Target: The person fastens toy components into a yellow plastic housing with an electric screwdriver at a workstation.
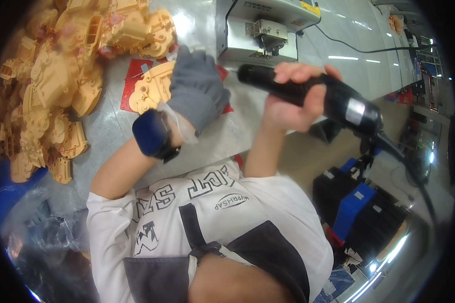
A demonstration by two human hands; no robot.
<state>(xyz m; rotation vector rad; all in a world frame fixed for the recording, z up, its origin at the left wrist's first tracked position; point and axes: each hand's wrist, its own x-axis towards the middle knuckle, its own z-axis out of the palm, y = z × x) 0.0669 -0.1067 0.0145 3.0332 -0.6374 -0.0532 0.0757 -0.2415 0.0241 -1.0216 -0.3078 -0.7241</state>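
My right hand (298, 96), bare, is wrapped round a black corded electric screwdriver (333, 98). The tool lies nearly level, its bit end pointing left toward my other hand. In a grey glove, my left hand (197, 86) covers the right part of a yellow-orange moulded plastic housing (154, 88) and grips it against the table. Its fingertips point away from me, and what lies under the palm is hidden. Beneath the housing, a red pad (131, 81) shows at the edges.
A heap of similar yellow-orange housings (55, 81) fills the table's left side. A light-coloured box machine with a metal mechanism (273, 35) stands at the back. The screwdriver's cable (414, 171) hangs at right. Black and blue crates (359, 202) stand below the table edge. Clear plastic bags (50, 237) lie lower left.
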